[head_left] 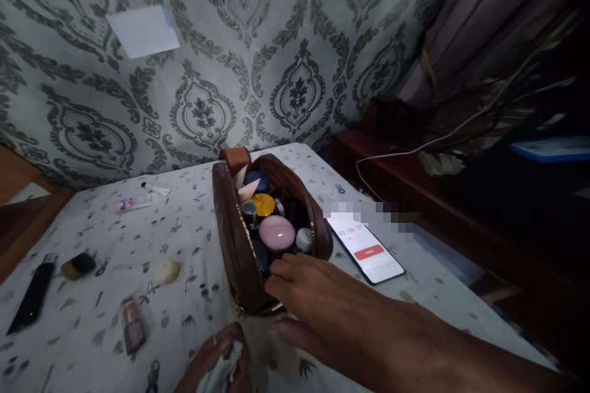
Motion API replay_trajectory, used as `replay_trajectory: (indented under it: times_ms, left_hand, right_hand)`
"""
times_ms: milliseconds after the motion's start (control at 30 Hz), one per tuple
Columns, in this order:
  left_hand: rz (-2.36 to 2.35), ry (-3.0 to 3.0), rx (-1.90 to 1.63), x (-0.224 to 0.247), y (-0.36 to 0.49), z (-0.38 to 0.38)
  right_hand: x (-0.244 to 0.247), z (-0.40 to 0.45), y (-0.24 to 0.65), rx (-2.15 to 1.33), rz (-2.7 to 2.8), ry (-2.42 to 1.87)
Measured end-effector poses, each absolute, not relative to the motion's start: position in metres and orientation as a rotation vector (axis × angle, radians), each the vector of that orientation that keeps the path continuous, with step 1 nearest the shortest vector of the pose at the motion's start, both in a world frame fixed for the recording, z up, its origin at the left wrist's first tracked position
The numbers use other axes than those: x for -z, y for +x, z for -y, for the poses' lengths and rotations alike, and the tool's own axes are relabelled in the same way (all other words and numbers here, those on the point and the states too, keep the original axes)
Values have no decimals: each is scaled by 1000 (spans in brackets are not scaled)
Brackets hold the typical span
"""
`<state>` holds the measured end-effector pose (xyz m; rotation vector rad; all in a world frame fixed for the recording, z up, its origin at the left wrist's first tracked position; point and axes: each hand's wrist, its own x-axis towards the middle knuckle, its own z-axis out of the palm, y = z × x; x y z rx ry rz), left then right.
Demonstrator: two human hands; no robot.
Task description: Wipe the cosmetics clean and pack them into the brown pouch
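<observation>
1 pink oval item (276,233) sits inside an open brown bag (234,258) as my right hand (306,285) reaches over the bag's near end, fingers bent; I cannot tell whether it holds anything. Just in front of the bag, my left hand (207,355) clutches a white cloth (224,371). A lit phone (369,252) lies right of the bag.

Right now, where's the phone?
In the head view, the phone lies screen-up on the printed sheet, just right of the open brown bag. The right hand is at the bag's near end.
</observation>
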<state>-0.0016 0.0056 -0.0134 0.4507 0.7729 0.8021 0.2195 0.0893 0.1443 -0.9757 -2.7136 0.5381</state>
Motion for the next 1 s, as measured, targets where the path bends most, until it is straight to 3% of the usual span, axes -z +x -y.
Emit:
replay_trajectory:
  times_ms: [233, 467, 600, 700, 833, 1000]
  left_hand:
    - [-878, 618, -848, -16, 13, 6]
    - [-1202, 662, -906, -56, 4, 6]
    - [-1444, 1244, -899, -83, -33, 4]
    - [-1888, 1784, -854, -87, -74, 3]
    - [-2370, 1966, -608, -59, -124, 2]
    - [-2318, 2040, -540, -22, -145, 1]
  right_hand:
    - [-121, -82, 221, -208, 2423, -880]
    - [-114, -61, 214, -182, 2283, -699]
    - [-105, -40, 194, -371, 2304, -602]
    - [-91, -26, 175, -579, 2252, -560]
    - [-74, -14, 148, -865, 2198, -650]
    - [-61, -8, 107, -1398, 2074, -847]
